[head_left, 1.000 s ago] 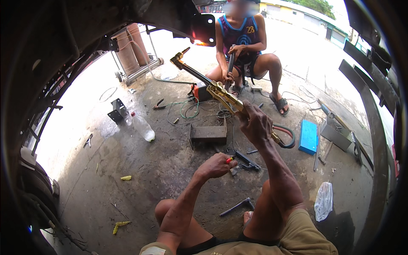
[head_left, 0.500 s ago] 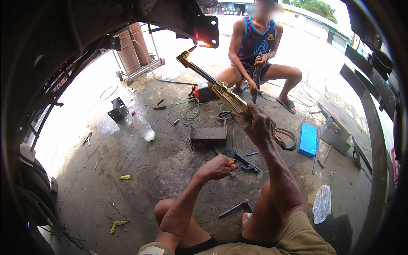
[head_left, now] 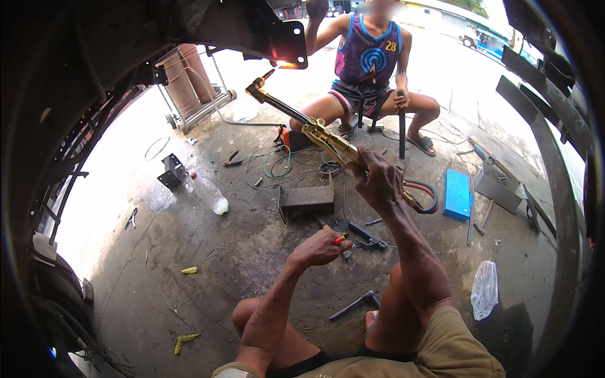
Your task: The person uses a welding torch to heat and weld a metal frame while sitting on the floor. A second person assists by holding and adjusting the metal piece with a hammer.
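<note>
My right hand (head_left: 377, 176) is closed round a brass cutting torch (head_left: 331, 140) with hoses looping from its rear. The torch's tip (head_left: 267, 74) is raised just below a dark steel bracket (head_left: 290, 43) under the overhead metalwork, where a red-orange glow shows on the lower edge; I cannot tell whether they touch. My left hand (head_left: 317, 249), low in the middle of the view, is closed on a small red-and-yellow object (head_left: 342, 238). Below it, a bent metal tool (head_left: 353, 303) lies on the floor between my legs.
A co-worker (head_left: 372, 60) sits facing me, holding a dark bar (head_left: 401, 135) upright. Gas cylinders (head_left: 179, 82) stand on a trolley. Around lie cables, a plastic bottle (head_left: 208, 196), steel pieces (head_left: 305, 200), a blue case (head_left: 455, 194) and a plastic bag (head_left: 484, 290). Steel beams (head_left: 529, 120) line the right.
The co-worker has raised one hand toward the overhead metalwork and holds the bar lower. The torch tip has risen closer to the bracket since a second ago. My left hand stays in place.
</note>
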The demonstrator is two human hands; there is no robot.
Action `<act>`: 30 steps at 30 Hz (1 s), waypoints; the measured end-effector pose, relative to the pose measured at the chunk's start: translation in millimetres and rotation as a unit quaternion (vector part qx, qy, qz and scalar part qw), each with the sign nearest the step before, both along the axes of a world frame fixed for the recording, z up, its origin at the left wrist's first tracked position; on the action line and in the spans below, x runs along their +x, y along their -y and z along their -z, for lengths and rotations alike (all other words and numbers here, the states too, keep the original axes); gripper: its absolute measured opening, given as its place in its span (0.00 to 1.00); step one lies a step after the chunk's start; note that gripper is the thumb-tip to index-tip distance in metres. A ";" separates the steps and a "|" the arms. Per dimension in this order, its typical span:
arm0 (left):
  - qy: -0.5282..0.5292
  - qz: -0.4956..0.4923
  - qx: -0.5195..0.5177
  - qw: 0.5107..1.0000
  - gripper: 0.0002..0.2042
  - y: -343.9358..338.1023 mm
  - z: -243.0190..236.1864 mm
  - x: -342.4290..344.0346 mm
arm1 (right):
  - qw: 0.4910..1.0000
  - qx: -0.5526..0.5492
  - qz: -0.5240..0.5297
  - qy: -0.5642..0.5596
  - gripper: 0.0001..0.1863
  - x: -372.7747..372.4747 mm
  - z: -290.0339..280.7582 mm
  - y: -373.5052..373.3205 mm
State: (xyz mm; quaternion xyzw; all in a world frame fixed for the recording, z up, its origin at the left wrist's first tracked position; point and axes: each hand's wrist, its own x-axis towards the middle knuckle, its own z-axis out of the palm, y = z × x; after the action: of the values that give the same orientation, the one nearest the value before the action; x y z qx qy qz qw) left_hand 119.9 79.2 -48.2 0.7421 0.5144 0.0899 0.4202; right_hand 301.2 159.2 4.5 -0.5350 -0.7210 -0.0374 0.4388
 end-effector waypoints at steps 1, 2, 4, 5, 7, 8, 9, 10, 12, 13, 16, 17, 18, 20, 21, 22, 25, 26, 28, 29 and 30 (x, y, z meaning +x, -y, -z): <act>0.004 0.002 0.000 1.000 0.25 -0.8 1.8 0.0 | 1.000 -0.009 0.001 -0.001 0.22 0.1 -1.3 1.0; 0.009 0.003 0.001 1.000 0.25 -1.4 4.1 -0.4 | 1.000 0.001 -0.002 0.000 0.21 0.3 0.4 -0.3; 0.012 0.004 0.003 1.000 0.25 -1.6 5.9 -1.2 | 1.000 0.021 -0.007 0.002 0.19 0.9 5.8 -4.1; 0.012 0.004 0.004 1.000 0.25 -2.0 6.3 -1.1 | 1.000 0.019 -0.005 0.004 0.20 1.0 5.1 -3.9; 0.013 0.004 0.005 1.000 0.25 -2.2 6.7 -0.9 | 1.000 0.013 0.001 0.008 0.21 0.7 3.0 -3.0; 0.015 0.002 0.005 1.000 0.25 -1.7 6.3 -0.7 | 1.000 0.014 0.002 0.008 0.21 0.5 2.8 -3.1; 0.016 0.000 0.005 1.000 0.25 -1.2 5.9 -0.6 | 1.000 0.015 0.003 0.008 0.21 0.2 2.8 -3.0; 0.016 0.001 0.004 1.000 0.25 -0.8 5.5 -0.8 | 1.000 0.017 0.004 0.008 0.22 -0.3 2.7 -2.9; 0.017 0.002 0.003 1.000 0.25 -0.4 4.9 -1.5 | 1.000 0.015 0.007 0.007 0.22 -2.0 2.2 -2.9; 0.016 0.001 0.004 1.000 0.25 0.2 4.3 -2.0 | 1.000 0.015 0.008 0.006 0.22 -3.0 2.1 -2.6; 0.016 -0.004 0.003 1.000 0.25 1.4 2.7 -3.7 | 0.999 0.040 -0.003 -0.007 0.20 -4.5 7.1 -6.2; 0.020 0.000 0.001 1.000 0.25 0.1 2.8 -1.6 | 0.999 0.040 0.000 -0.005 0.20 -1.6 5.4 -4.8; 0.024 0.004 -0.001 1.000 0.26 -1.3 2.6 0.6 | 0.999 0.040 0.004 -0.004 0.20 1.5 3.0 -2.9; 0.026 0.005 0.000 1.000 0.26 -2.1 3.6 0.1 | 0.999 0.034 0.005 -0.003 0.20 2.0 2.1 -1.9; 0.025 0.001 0.000 1.000 0.26 -1.4 4.9 -2.3 | 1.000 0.029 0.001 -0.004 0.20 -0.6 3.5 -2.6; 0.022 -0.006 -0.001 1.000 0.26 -0.5 6.1 -4.3 | 1.000 0.024 -0.002 -0.004 0.20 -3.1 4.6 -3.1; 0.022 -0.008 -0.001 1.000 0.26 -0.8 7.6 -4.0 | 1.000 0.008 -0.003 -0.003 0.20 -2.6 -0.7 2.3; 0.023 -0.007 0.000 1.000 0.26 -1.4 8.2 -3.5 | 1.000 0.010 -0.002 -0.002 0.20 -1.4 0.3 1.7; 0.022 -0.003 0.000 1.000 0.26 -2.2 8.0 -2.7 | 1.000 0.013 -0.001 0.000 0.20 0.9 3.7 -0.8; 0.020 -0.002 0.000 1.000 0.26 -2.1 7.6 -2.6 | 1.000 0.014 0.004 0.000 0.21 0.5 2.9 0.0; 0.019 -0.001 0.000 1.000 0.26 -1.9 7.4 -2.5 | 1.000 0.014 0.008 0.001 0.21 0.1 1.6 1.1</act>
State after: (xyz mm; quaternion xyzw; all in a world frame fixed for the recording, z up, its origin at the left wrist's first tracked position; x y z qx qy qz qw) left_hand 117.4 81.1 -55.6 0.7398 0.5070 0.1039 0.4298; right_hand 301.3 158.1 2.9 -0.5346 -0.7162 -0.0519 0.4457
